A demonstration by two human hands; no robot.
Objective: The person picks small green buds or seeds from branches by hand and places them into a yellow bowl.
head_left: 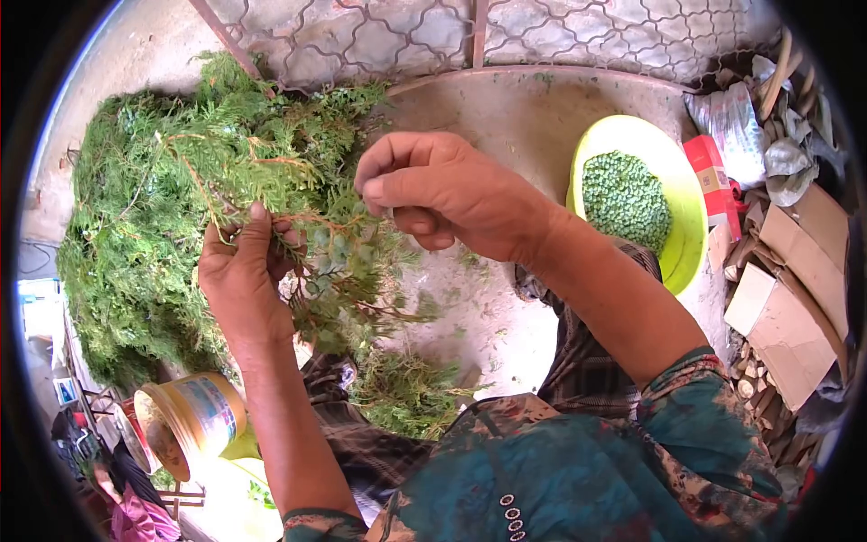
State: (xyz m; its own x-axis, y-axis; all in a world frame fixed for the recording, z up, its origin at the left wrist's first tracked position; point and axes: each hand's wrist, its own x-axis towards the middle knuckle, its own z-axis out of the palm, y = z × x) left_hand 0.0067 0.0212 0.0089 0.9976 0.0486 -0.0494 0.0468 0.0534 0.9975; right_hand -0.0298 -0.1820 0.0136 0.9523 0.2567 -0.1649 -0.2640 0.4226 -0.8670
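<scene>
In the head view, my left hand (248,275) pinches the stem of a leafy evergreen branch (289,219) between thumb and fingers. Small pale green cones (339,253) cluster on the sprigs to the right of that grip. My right hand (442,194) is just above and right of the cones, its thumb and index finger pressed together and the other fingers curled. What those fingertips hold, if anything, is too small to make out. A yellow-green basin (691,230) on the right holds a heap of small green cones or seeds (625,199).
A large pile of cut evergreen branches (135,226) lies at the left, with loose sprigs (406,388) on the floor below. A yellow bucket (212,411) lies tilted at lower left. Cardboard (795,316) and a red box (711,181) are at right. A metal lattice (578,41) runs behind.
</scene>
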